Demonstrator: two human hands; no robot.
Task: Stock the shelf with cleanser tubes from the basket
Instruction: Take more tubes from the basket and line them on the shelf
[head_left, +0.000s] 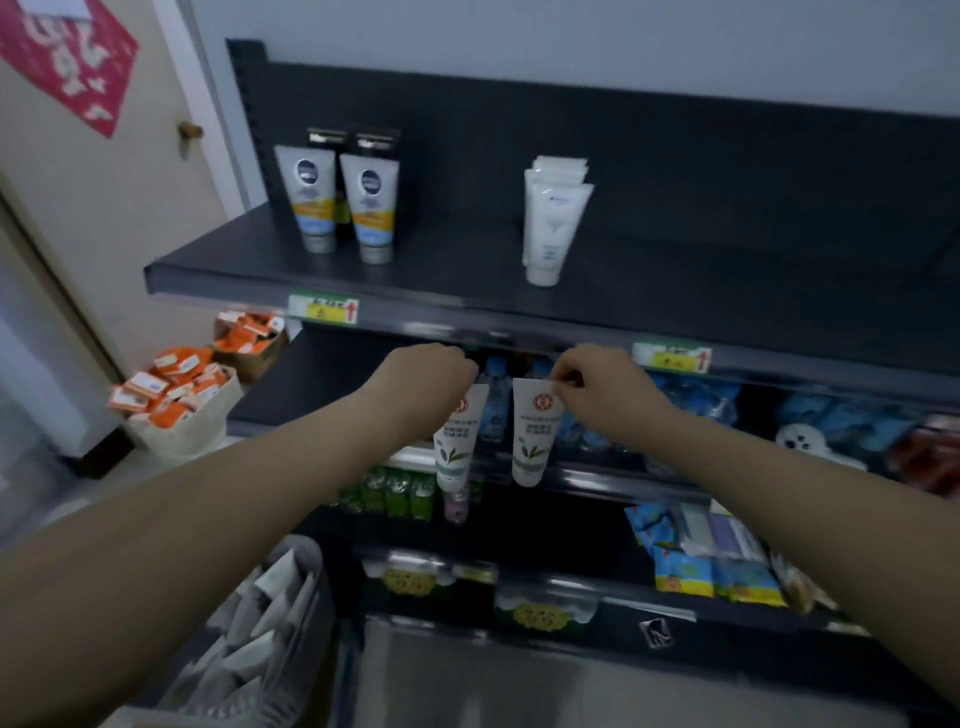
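below the top shelf (467, 291) bearing grey tubes (337, 202) and white tubes (550, 228), before blue bottles (493, 400), the left hand (426, 374) grips the left tube (457, 441) and the right hand (597, 384) pinches the right tube (532, 436) by their flat ends, both hanging upright, caps down.

Left hand (430, 375), right hand (605, 388): both pinching.

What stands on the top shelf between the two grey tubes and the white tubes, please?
Nothing: in the head view, the top shelf is bare between the grey tubes and the white tubes.
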